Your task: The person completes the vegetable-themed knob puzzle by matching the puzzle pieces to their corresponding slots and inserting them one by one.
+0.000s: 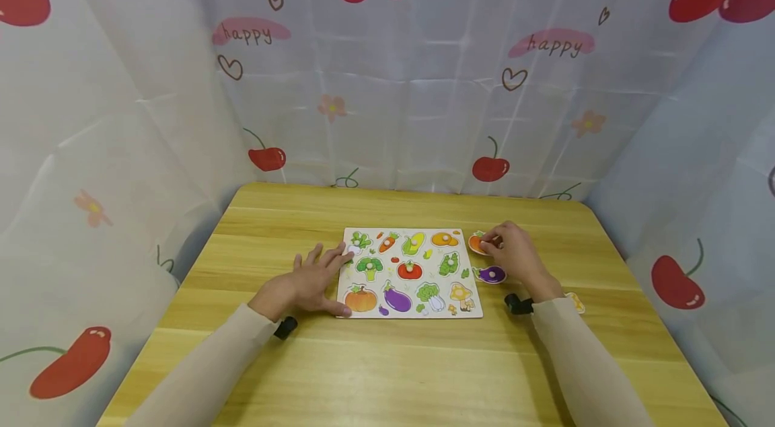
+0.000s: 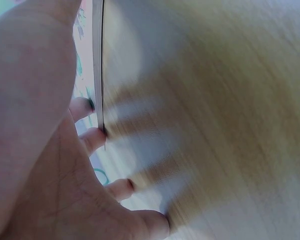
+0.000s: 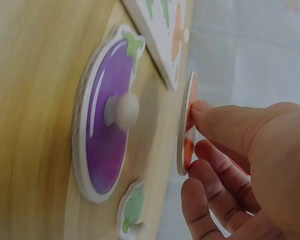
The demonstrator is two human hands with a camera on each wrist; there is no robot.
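A light wooden knob puzzle board (image 1: 431, 272) with painted vegetables lies on the table. My left hand (image 1: 309, 282) rests along its left side, fingers spread, with fingertips over the edge. Just right of the board, my right hand (image 1: 517, 255) pinches an orange puzzle piece (image 1: 475, 243) with a green top. In the right wrist view the thumb lies on the face of that piece (image 3: 194, 90), which stands close over the table. Nearer me is an eggplant piece (image 1: 489, 274) with a round wooden knob (image 3: 127, 112), lying flat and untouched.
A green piece (image 3: 135, 202) lies beyond the eggplant in the right wrist view. Partly behind the right sleeve is a yellow-orange piece (image 1: 575, 302). The wooden table (image 1: 387, 373) meets a cherry-printed curtain (image 1: 393, 138) at the back and both sides.
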